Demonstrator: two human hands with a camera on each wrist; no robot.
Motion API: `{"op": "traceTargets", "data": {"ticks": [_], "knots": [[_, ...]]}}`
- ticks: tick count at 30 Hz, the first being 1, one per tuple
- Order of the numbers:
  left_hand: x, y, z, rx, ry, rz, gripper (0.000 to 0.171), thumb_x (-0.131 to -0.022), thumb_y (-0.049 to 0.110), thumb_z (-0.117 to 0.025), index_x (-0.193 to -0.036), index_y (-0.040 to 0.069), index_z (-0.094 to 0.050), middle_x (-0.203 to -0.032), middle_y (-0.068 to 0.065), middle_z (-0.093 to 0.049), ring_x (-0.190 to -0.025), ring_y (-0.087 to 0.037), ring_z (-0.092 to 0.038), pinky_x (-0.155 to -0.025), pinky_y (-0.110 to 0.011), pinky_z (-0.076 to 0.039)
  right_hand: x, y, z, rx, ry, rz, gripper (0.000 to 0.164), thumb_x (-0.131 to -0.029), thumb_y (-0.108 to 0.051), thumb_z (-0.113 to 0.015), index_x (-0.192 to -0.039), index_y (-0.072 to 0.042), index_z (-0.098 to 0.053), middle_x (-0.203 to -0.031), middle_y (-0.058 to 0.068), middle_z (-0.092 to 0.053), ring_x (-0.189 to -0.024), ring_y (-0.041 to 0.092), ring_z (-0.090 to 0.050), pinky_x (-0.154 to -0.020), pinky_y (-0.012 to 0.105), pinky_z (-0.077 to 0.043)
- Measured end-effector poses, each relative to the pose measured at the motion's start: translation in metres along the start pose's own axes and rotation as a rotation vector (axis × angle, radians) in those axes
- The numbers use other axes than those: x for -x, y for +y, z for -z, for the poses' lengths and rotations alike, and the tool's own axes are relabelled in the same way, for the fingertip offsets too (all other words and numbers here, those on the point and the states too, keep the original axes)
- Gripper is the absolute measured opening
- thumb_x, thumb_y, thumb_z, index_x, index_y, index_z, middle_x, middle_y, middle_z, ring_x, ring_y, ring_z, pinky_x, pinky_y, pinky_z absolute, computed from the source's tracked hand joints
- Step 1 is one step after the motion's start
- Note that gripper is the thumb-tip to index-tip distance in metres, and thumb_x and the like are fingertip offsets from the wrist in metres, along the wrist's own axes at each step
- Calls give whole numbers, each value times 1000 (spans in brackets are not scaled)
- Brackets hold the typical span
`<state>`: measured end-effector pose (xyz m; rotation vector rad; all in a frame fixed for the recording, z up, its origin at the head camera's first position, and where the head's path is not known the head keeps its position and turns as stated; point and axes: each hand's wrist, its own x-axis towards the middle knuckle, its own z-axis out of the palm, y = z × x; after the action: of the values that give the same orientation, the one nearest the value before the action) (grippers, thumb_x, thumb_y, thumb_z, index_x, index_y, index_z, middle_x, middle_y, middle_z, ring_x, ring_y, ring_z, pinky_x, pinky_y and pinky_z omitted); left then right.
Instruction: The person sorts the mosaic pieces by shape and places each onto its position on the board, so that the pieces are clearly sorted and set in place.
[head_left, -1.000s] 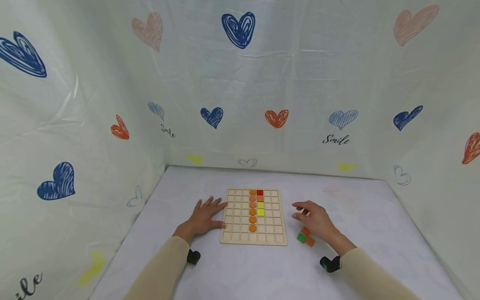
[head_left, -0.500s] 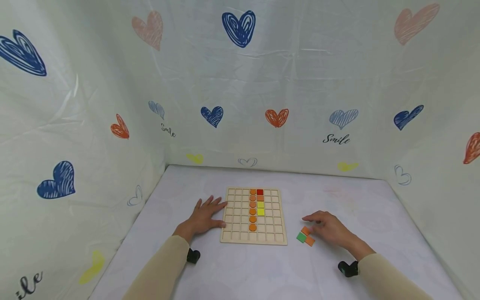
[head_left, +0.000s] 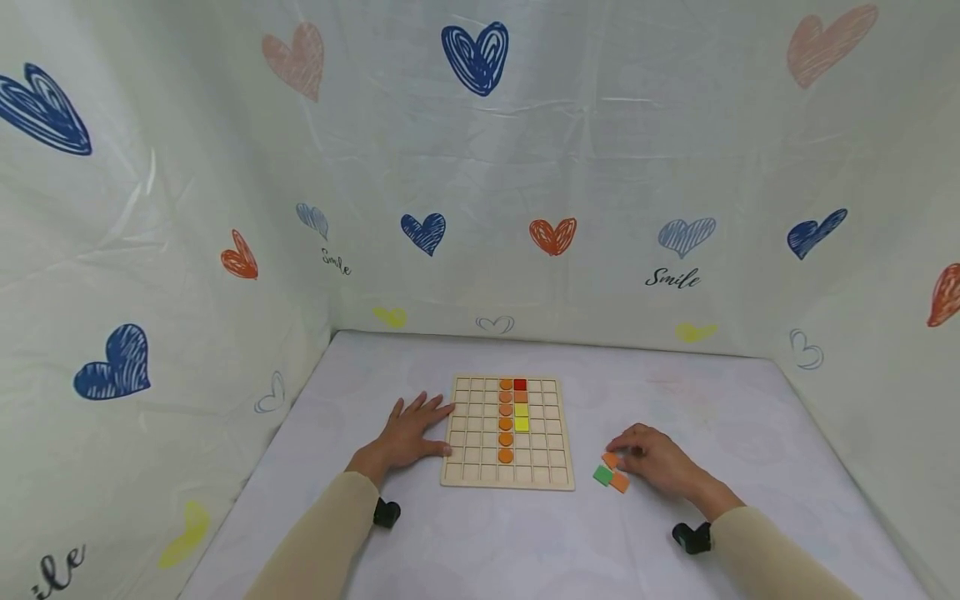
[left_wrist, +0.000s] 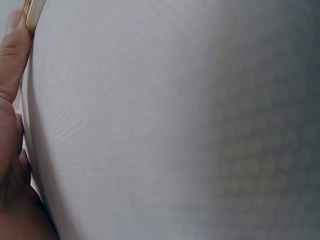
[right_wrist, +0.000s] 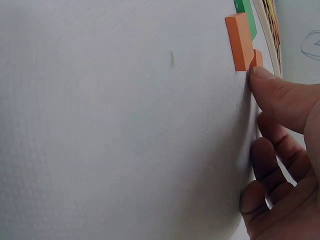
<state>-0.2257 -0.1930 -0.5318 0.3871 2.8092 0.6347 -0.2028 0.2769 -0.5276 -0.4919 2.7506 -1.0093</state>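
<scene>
A square wooden grid board [head_left: 472, 475] lies mid-table in the head view. My left hand [head_left: 405, 435] is spread flat at its left edge, thumb and fingertips touching the rim. Right of the board, three small square tiles form a cluster: a green tile [head_left: 602, 475], a near orange tile [head_left: 619, 482] and a far orange tile [head_left: 610, 460]. My right hand [head_left: 656, 458] pinches the far orange tile between thumb and forefinger. The right wrist view shows the thumb [right_wrist: 267, 82] against that tile; the forefinger's tip is hidden there.
A column of orange discs [head_left: 506, 424] sits in the board's cells. Beside it stand a red square [head_left: 520, 385], an orange square [head_left: 521, 397] and two yellow squares [head_left: 522, 424]. A heart-print curtain [head_left: 600, 167] encloses the white table [head_left: 510, 550].
My right hand has moved away from the board's side, right and down to the tile cluster, and its thumb and forefinger have closed on the far orange tile. My left hand stays put.
</scene>
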Motion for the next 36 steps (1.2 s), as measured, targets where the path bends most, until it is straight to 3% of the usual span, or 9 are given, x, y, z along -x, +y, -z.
{"op": "traceTargets", "data": {"ticks": [4,8,16,26,32,36], "knots": [[-1,0,-2,4,-1,7,85,-87,56,-79,-161,28,-46,-172,-6,-34,-164,-35,-15,-132,-63,0,-2,0,0,75,92,-95,21,-94,-14,-78,-115,-10,-77,-105,0,-69,-91,16,-56,-78,31,-51],[-1,0,-3,0,2,8,86,-88,57,-78,-161,29,-46,-173,-6,-34,-165,-34,-14,-132,-63,0,-3,3,3,104,153,-131,24,-95,-14,-78,-117,-5,-76,-100,4,-67,-88,18,-57,-76,35,-51],[-3,-1,-3,-13,8,3,87,-87,59,-78,-161,29,-46,-173,-6,-34,-164,-34,-15,-132,-63,-1,0,7,7,48,151,-153,34,-93,-15,-81,-125,-4,-75,-110,8,-69,-93,19,-56,-79,34,-51],[-2,2,0,-14,4,12,87,-87,58,-78,-162,29,-45,-173,-6,-34,-164,-35,-15,-132,-63,0,-3,9,8,26,158,-153,28,-95,-14,-78,-120,-4,-77,-113,11,-73,-95,20,-59,-81,35,-51],[-1,-1,-2,-15,5,4,86,-87,58,-78,-162,28,-46,-173,-6,-34,-164,-35,-15,-132,-64,-1,-3,10,7,-33,189,-162,28,-97,-15,-77,-124,-6,-75,-114,9,-76,-96,20,-62,-82,31,-54],[-1,-2,-3,-10,6,0,86,-87,58,-78,-162,28,-46,-173,-6,-34,-164,-35,-15,-132,-64,-1,-3,7,7,-50,223,-169,29,-97,-12,-75,-125,-7,-75,-114,10,-76,-101,24,-67,-86,36,-57]]}}
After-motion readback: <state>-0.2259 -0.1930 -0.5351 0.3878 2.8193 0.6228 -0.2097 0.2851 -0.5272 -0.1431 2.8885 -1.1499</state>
